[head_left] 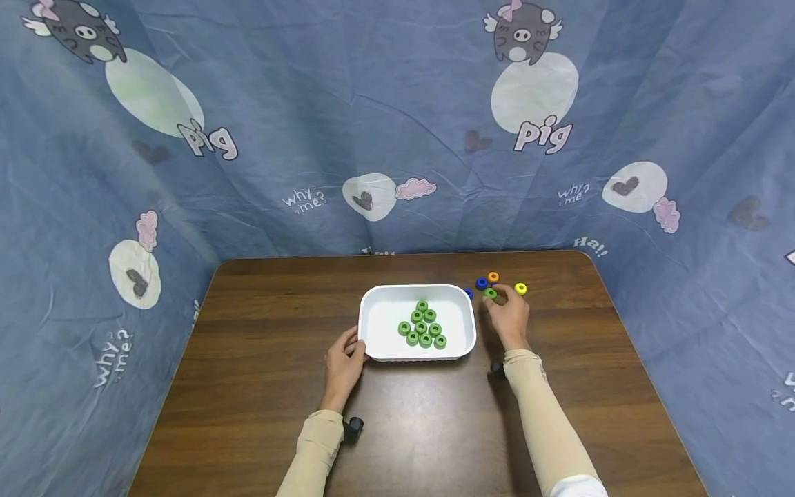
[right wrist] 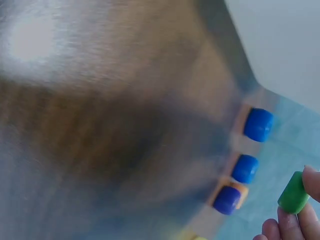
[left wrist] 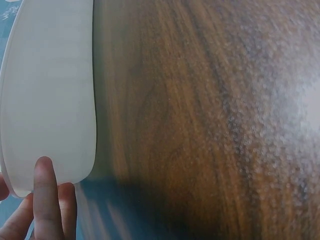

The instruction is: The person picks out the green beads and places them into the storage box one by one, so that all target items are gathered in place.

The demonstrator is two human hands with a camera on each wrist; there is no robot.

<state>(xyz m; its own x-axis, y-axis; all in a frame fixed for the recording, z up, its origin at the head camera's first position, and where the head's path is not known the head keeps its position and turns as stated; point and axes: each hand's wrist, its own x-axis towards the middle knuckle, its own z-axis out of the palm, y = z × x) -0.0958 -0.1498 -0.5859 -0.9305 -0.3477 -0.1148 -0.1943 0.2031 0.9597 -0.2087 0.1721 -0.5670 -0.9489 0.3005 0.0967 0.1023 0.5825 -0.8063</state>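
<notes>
Between thumb and fingers, my right hand [head_left: 511, 319] pinches a green ring-shaped bead [head_left: 491, 293], held just right of a white tray [head_left: 380, 317]. The same green bead [right wrist: 293, 194] shows clear of the table in the right wrist view. My left hand [head_left: 345, 366] grips the tray at its left end; in the left wrist view its fingers [left wrist: 46, 200] lie against the tray's wall [left wrist: 50, 95]. Several green beads [head_left: 421, 328] lie in the tray in a rough triangle.
Near the right hand lie two blue beads [head_left: 481, 283], an orange bead [head_left: 493, 277], a yellow bead [head_left: 520, 288] and a purple bead [right wrist: 227, 200]. Beneath everything is a brown wooden table [head_left: 279, 310]; a blue printed cloth [head_left: 397, 124] hangs behind and at the sides.
</notes>
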